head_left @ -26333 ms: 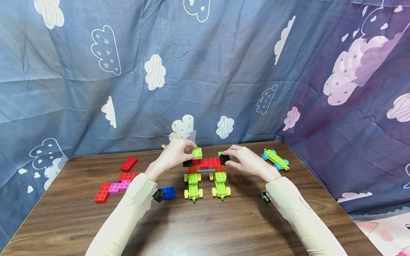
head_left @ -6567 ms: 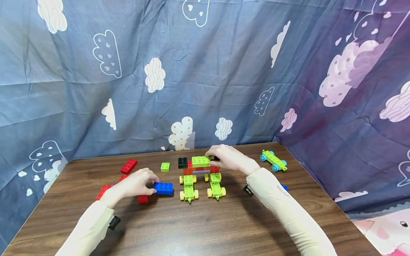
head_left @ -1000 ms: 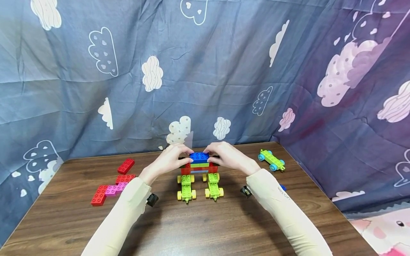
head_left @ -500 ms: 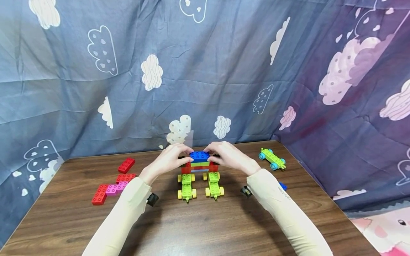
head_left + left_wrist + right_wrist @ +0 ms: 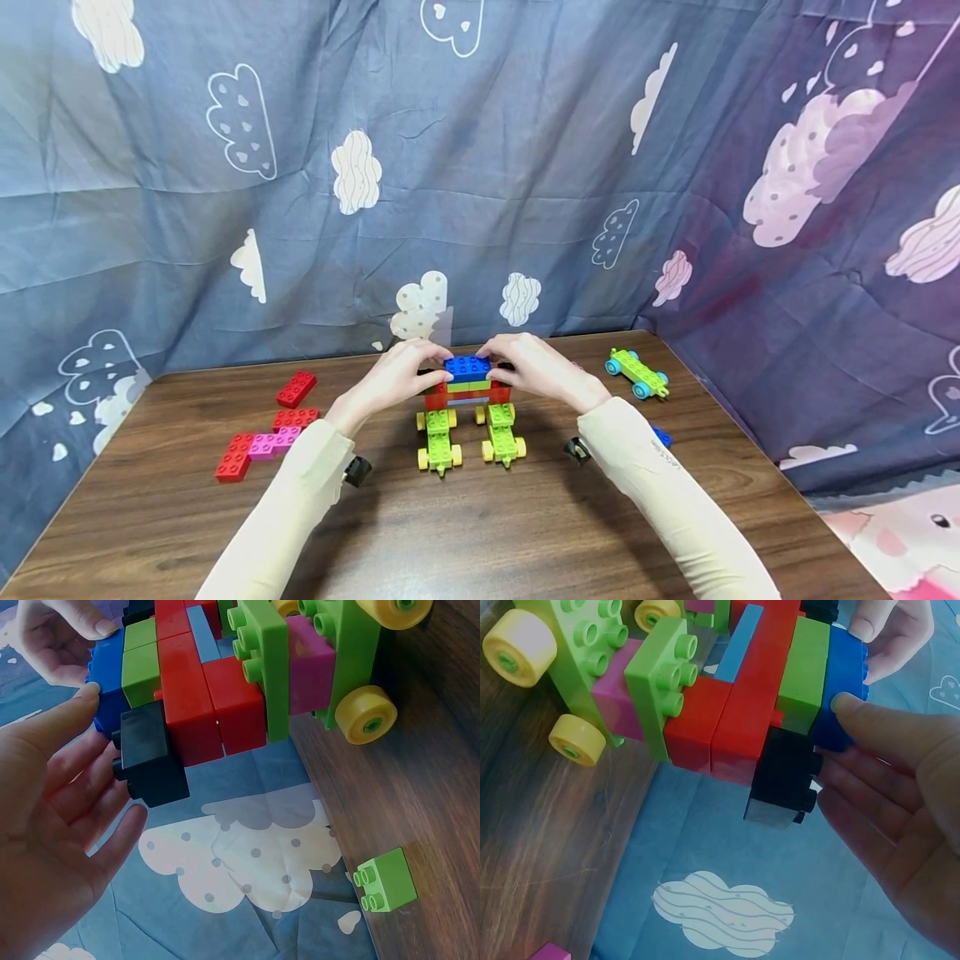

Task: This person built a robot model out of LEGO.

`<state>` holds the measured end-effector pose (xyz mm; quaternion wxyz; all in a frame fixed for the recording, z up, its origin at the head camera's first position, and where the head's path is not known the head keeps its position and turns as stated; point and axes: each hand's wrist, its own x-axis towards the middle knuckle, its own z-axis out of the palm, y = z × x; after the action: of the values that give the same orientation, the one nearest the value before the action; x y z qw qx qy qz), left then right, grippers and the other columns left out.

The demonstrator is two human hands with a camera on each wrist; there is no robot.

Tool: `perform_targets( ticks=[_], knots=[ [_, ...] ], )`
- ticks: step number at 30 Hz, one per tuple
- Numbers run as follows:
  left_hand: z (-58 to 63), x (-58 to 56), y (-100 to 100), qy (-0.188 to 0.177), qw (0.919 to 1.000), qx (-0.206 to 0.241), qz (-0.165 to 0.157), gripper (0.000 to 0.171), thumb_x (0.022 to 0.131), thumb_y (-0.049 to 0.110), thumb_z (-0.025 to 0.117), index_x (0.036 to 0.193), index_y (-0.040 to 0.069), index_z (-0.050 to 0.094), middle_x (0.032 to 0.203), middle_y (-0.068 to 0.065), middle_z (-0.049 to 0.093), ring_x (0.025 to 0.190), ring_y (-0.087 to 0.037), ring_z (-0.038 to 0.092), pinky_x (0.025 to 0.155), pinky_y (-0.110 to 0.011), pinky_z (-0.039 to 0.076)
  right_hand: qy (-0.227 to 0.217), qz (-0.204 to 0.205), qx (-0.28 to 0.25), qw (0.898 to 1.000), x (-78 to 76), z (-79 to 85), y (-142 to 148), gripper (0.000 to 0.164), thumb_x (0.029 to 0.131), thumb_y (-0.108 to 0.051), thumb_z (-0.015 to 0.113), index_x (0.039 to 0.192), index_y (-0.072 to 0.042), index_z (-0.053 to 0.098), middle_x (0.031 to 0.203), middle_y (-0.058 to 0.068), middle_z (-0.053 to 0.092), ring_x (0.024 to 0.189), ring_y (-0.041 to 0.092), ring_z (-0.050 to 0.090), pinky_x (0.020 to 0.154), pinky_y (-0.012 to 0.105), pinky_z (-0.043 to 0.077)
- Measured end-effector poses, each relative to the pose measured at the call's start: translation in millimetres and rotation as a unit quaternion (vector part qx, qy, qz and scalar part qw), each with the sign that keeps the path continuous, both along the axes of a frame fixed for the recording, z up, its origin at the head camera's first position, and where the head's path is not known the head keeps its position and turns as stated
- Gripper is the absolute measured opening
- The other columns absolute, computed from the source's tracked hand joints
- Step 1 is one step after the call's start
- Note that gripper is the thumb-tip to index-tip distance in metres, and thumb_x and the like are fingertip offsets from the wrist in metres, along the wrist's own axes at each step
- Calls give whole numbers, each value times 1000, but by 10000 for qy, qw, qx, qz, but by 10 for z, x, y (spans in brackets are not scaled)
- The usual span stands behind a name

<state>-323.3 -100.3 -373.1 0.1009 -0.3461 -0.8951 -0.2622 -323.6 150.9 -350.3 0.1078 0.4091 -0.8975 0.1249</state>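
Note:
A blue toy building brick (image 5: 467,367) lies across the top of a built model, over light green bricks (image 5: 468,386) and a red layer (image 5: 739,735). My left hand (image 5: 393,377) pinches its left end between thumb and fingers. At the opposite end, my right hand (image 5: 534,372) pinches it the same way. Below each hand, a black brick juts out at the model's side, one (image 5: 154,754) in the left wrist view and the other (image 5: 782,776) in the right wrist view. Two green wheeled bases (image 5: 438,442) with yellow wheels carry the model on the table.
On the left lie a red brick (image 5: 296,388) and joined red and pink bricks (image 5: 262,447). A small green brick (image 5: 390,880) sits behind my left hand. At right stand a green car base (image 5: 636,372) with blue wheels and a blue piece (image 5: 662,436) beside my sleeve.
Several seconds ago my left hand held the blue brick on the table; now it sits atop the model. My right hand has moved from the model's right end to the brick. Little differs over the last second.

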Motion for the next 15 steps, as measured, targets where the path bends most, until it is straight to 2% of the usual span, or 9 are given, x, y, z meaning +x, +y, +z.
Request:
perform_targets(
  ticks=[7, 15],
  knots=[
    [-9, 1, 5, 76, 9999, 29, -59, 29, 92, 25, 71, 114, 8, 72, 109, -7, 74, 100, -20, 68, 91, -39, 55, -57, -66, 96, 9999, 36, 2, 46, 31, 93, -22, 69, 122, -9, 67, 113, 4, 70, 97, 17, 67, 89, 35, 56],
    [-4, 15, 5, 31, 10000, 28, 18, 29, 92, 25, 70, 116, 8, 71, 110, -6, 73, 101, -20, 67, 90, -39, 55, -29, -208, -141, 9997, 127, 57, 252, 34, 95, -26, 67, 126, -13, 66, 120, 3, 70, 105, 16, 68, 92, 37, 56]
  ],
)
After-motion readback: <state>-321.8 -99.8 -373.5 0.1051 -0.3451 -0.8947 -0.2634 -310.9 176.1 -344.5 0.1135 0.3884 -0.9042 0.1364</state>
